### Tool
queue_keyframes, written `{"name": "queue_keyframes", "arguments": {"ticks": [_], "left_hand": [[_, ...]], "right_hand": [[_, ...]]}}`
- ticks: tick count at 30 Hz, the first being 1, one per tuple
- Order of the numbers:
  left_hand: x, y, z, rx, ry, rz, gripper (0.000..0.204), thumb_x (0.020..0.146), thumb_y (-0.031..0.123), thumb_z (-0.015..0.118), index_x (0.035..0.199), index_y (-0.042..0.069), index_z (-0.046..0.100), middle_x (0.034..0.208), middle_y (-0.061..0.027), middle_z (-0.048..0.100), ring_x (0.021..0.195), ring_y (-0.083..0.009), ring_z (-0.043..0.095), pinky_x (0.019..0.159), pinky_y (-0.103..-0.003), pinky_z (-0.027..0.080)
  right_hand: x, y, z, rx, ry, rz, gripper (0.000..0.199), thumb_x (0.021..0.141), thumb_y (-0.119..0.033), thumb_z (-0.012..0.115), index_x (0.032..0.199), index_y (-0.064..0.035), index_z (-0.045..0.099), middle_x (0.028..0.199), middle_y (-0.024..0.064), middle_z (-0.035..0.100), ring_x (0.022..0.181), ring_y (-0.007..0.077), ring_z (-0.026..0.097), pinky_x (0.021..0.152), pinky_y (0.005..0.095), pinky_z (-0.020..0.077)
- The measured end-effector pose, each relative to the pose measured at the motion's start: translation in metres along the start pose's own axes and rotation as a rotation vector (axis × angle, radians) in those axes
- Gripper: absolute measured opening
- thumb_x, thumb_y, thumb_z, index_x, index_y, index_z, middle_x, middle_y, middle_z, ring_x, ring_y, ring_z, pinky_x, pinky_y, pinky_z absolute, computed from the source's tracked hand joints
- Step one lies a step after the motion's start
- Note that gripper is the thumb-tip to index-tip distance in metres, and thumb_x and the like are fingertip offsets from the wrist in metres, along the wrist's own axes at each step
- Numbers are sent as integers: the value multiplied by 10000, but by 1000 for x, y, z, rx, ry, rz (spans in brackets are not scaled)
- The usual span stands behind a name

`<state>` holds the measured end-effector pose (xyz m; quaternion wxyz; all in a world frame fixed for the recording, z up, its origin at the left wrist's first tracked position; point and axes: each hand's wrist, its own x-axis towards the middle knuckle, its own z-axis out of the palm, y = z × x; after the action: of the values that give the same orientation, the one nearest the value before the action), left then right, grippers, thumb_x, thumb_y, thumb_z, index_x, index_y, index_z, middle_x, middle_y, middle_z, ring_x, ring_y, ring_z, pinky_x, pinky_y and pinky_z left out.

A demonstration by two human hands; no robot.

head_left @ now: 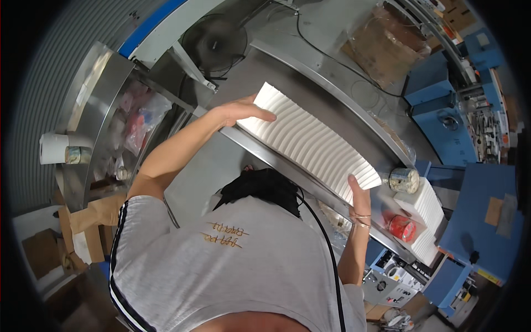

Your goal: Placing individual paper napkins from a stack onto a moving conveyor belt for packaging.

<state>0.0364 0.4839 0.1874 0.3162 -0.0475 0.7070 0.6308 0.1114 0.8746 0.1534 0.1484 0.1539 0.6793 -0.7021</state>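
Observation:
A long fanned row of white folded sheets (310, 141) lies on a steel work table (332, 77). My left hand (243, 110) presses flat against the row's far left end, thumb on top. At the right end my right hand (359, 195), with thin bracelets on the wrist, pushes against the last sheets. The row is squeezed between both hands. My dark hair and grey shirt fill the lower middle of the view.
A clear jar (404, 180) and a red-lidded jar (402, 228) stand by a second white stack (428, 218) at the right. A fan (214, 41), a cardboard box (384, 47), blue machines (442, 105), plastic bags (138, 119) and a paper roll (52, 148) surround the table.

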Motion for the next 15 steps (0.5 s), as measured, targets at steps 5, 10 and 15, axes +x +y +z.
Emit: {"name": "queue_keyframes", "arguments": {"ticks": [5,10,15], "left_hand": [[-20,-14,-12,-198,14,107,926,709,292,764,1430,3,261,1382,-160,426,1310,-238,356,1102,-336,230],[-41,1,-35,-199,87,271,1122,655,276,827,1447,-53,104,1431,-252,319,1382,-299,208,1120,-355,224],[-119,-28,-113,-388,385,332,1083,734,113,786,1409,-123,-28,1081,-166,648,1041,-214,613,1021,-320,375]], "right_hand": [[-6,-27,30,-87,56,43,647,823,-215,682,1362,1,397,1333,70,469,1224,185,425,1034,315,314],[-7,-54,48,-111,135,-77,673,795,-226,701,1332,61,415,1326,132,484,1176,238,471,1015,354,352],[18,-99,156,-86,-195,-355,688,811,-161,668,1374,50,335,1376,134,425,1227,250,435,1042,351,312]]}}
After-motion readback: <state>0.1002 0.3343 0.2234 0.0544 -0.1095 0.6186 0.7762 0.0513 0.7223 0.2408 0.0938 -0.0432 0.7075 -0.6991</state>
